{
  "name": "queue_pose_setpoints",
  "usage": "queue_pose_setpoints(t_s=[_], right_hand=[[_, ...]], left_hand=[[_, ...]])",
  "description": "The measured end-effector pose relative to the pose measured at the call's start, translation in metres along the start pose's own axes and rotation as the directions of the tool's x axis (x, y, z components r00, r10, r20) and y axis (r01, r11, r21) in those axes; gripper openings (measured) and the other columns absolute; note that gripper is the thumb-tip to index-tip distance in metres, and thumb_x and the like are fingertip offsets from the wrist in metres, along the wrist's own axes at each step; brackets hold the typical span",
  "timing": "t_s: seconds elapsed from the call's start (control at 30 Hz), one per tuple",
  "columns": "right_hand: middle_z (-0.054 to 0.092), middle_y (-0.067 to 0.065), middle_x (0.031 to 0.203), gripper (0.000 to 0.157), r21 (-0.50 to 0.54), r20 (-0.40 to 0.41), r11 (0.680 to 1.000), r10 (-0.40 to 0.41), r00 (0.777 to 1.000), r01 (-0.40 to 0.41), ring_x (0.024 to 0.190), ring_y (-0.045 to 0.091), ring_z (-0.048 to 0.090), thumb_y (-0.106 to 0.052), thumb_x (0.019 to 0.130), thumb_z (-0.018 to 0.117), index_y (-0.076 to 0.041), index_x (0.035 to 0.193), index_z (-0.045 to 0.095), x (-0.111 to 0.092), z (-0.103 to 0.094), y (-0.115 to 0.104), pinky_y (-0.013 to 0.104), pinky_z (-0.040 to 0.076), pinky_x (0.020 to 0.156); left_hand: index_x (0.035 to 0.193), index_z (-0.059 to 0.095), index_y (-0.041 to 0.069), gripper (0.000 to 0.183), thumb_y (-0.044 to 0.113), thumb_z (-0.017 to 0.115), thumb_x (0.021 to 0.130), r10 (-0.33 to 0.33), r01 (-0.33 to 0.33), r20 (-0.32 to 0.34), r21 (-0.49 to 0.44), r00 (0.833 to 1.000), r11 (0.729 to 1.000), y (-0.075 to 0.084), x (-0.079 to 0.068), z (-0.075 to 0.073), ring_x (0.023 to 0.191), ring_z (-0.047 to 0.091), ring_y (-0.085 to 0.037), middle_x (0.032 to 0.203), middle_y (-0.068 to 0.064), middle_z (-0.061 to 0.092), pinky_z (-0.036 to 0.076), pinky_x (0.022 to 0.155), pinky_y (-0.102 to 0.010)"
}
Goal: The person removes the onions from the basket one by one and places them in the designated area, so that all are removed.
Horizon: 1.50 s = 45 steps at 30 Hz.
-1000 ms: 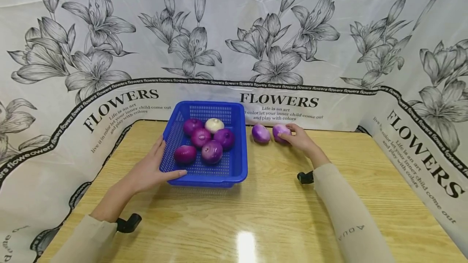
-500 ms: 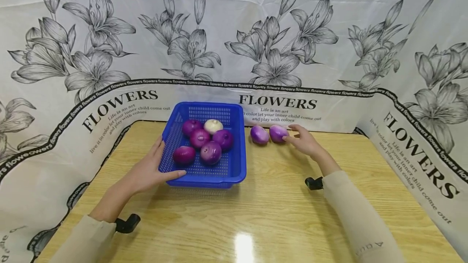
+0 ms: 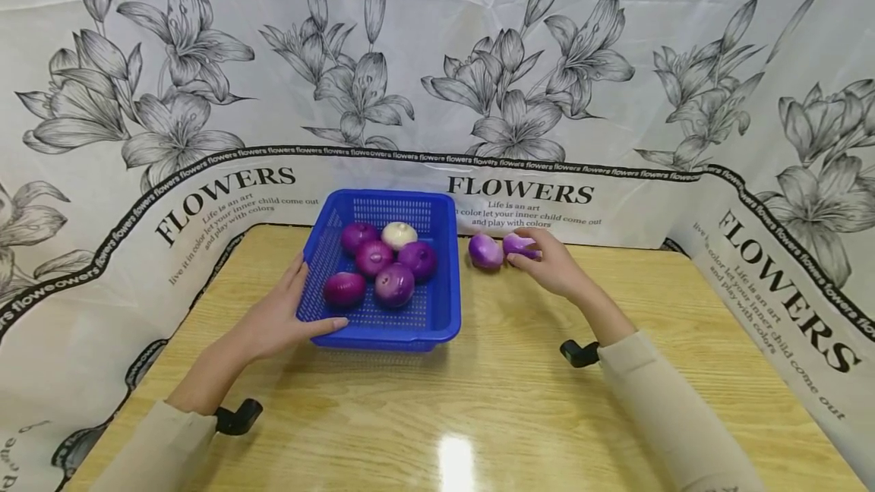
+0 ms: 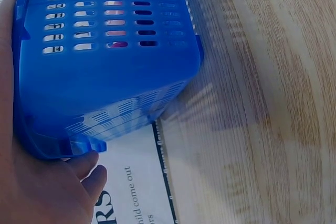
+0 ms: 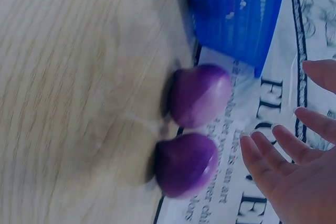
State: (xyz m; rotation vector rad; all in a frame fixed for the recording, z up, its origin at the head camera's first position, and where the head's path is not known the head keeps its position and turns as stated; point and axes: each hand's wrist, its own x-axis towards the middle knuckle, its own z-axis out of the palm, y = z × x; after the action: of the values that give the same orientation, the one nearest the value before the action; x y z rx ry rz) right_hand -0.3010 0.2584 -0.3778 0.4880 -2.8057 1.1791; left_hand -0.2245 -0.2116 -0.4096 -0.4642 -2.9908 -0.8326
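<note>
My left hand [image 3: 276, 317] grips the front left corner of a blue plastic basket [image 3: 447, 272], thumb over the rim and fingers along its outer side. Inside the basket lie several purple onions [image 3: 395, 285] and one white onion [image 3: 399, 235]. Right of it, two more purple onions sit side by side on the table: the nearer one to the basket [image 3: 486, 251] and the right one [image 3: 517, 244]. My right hand [image 3: 552, 264] is at the right onion, partly covering it in the head view. In the right wrist view its fingers [image 5: 262, 163] are spread and apart from both onions.
The wooden table [image 3: 410, 416] extends in front of the basket and to both sides. A white cloth with printed flowers [image 3: 369, 97] hangs behind and around it, close to the basket's back. Black wrist mounts [image 3: 579, 353] stick out from both sleeves.
My right hand drew back right from the right onion, then came left over it again. That onion stands slightly nearer its neighbour than a second ago. The left hand and basket stay put.
</note>
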Motion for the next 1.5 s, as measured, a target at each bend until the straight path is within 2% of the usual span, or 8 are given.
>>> queue_pose_setpoints(t_s=[0.23, 0.37, 0.53, 0.77, 1.03, 1.2, 1.37, 1.5], right_hand=[[0.054, 0.025, 0.138, 0.048, 0.044, 0.002, 0.983, -0.180, 0.984, 0.179, 0.120, 0.049, 0.057, -0.007, 0.097, 0.068, -0.002, 0.143, 0.055, 0.000, 0.015, -0.032, 0.058, 0.050, 0.101], [0.056, 0.024, 0.137, 0.050, 0.099, 0.015, 0.964, -0.248, 0.969, 0.245, 0.119, 0.048, 0.059, -0.007, 0.097, 0.070, -0.001, 0.143, 0.054, -0.003, 0.025, -0.048, 0.057, 0.054, 0.097], [0.056, 0.024, 0.132, 0.052, 0.128, 0.039, 0.955, -0.273, 0.961, 0.266, 0.119, 0.044, 0.060, -0.007, 0.096, 0.071, 0.005, 0.142, 0.052, -0.004, 0.038, -0.062, 0.056, 0.054, 0.098], [0.056, 0.019, 0.137, 0.050, 0.064, 0.098, 0.956, -0.291, 0.952, 0.285, 0.122, 0.039, 0.059, -0.018, 0.095, 0.073, -0.002, 0.140, 0.056, -0.002, 0.055, -0.082, 0.051, 0.052, 0.102], [0.057, 0.017, 0.134, 0.049, 0.060, 0.201, 0.927, -0.375, 0.905, 0.370, 0.121, 0.035, 0.060, -0.017, 0.095, 0.073, -0.003, 0.138, 0.058, 0.009, 0.086, -0.098, 0.049, 0.052, 0.102], [0.050, 0.019, 0.142, 0.058, -0.063, 0.290, 0.920, -0.355, 0.889, 0.388, 0.130, 0.036, 0.053, -0.023, 0.093, 0.076, -0.005, 0.144, 0.055, 0.024, 0.106, -0.107, 0.054, 0.047, 0.107], [0.047, 0.010, 0.148, 0.074, -0.346, 0.320, 0.875, -0.230, 0.919, 0.339, 0.135, 0.029, 0.047, -0.039, 0.089, 0.079, -0.016, 0.152, 0.049, 0.033, 0.121, -0.112, 0.062, 0.047, 0.100], [0.049, 0.009, 0.146, 0.083, -0.447, 0.352, 0.836, -0.164, 0.921, 0.320, 0.126, 0.027, 0.057, -0.046, 0.087, 0.080, -0.019, 0.156, 0.044, 0.037, 0.127, -0.117, 0.057, 0.050, 0.093]], left_hand=[[0.163, 0.001, 0.000, 0.132, 0.079, 0.066, 0.080, 0.000, 0.000, -0.003, -0.002, 1.000, 1.000, 0.002, 0.002, -0.001, 0.152, 0.015, -0.049, 0.171, -0.014, -0.008, 0.027, 0.116, -0.067], [0.163, 0.002, -0.001, 0.132, 0.079, 0.066, 0.080, -0.001, 0.001, -0.001, -0.001, 1.000, 1.000, 0.003, 0.001, -0.001, 0.152, 0.015, -0.050, 0.171, -0.015, -0.007, 0.026, 0.116, -0.067], [0.163, 0.003, -0.001, 0.130, 0.078, 0.066, 0.081, 0.006, -0.006, -0.009, 0.000, 1.000, 1.000, 0.005, 0.001, -0.002, 0.151, 0.016, -0.051, 0.171, -0.016, -0.007, 0.027, 0.115, -0.068], [0.163, 0.003, -0.001, 0.130, 0.078, 0.067, 0.081, 0.002, -0.002, -0.006, -0.005, 1.000, 1.000, 0.005, 0.001, 0.000, 0.152, 0.015, -0.051, 0.171, -0.017, -0.006, 0.026, 0.116, -0.068], [0.163, 0.001, 0.000, 0.131, 0.078, 0.067, 0.081, 0.002, -0.002, 0.002, -0.012, 1.000, 1.000, 0.004, 0.001, 0.003, 0.153, 0.013, -0.049, 0.171, -0.015, -0.008, 0.025, 0.117, -0.067], [0.163, 0.002, -0.001, 0.130, 0.077, 0.067, 0.081, 0.002, -0.002, -0.008, -0.009, 1.000, 1.000, 0.004, 0.002, 0.001, 0.152, 0.014, -0.051, 0.171, -0.017, -0.007, 0.025, 0.116, -0.068], [0.164, 0.000, 0.003, 0.129, 0.076, 0.068, 0.081, 0.014, -0.014, -0.007, -0.022, 1.000, 1.000, 0.004, 0.003, 0.000, 0.152, 0.015, -0.050, 0.172, -0.015, -0.006, 0.026, 0.115, -0.069], [0.165, -0.001, 0.007, 0.128, 0.073, 0.070, 0.082, 0.020, -0.020, -0.010, -0.040, 1.000, 0.999, 0.002, 0.002, -0.001, 0.153, 0.014, -0.049, 0.172, -0.013, -0.005, 0.026, 0.115, -0.070]])
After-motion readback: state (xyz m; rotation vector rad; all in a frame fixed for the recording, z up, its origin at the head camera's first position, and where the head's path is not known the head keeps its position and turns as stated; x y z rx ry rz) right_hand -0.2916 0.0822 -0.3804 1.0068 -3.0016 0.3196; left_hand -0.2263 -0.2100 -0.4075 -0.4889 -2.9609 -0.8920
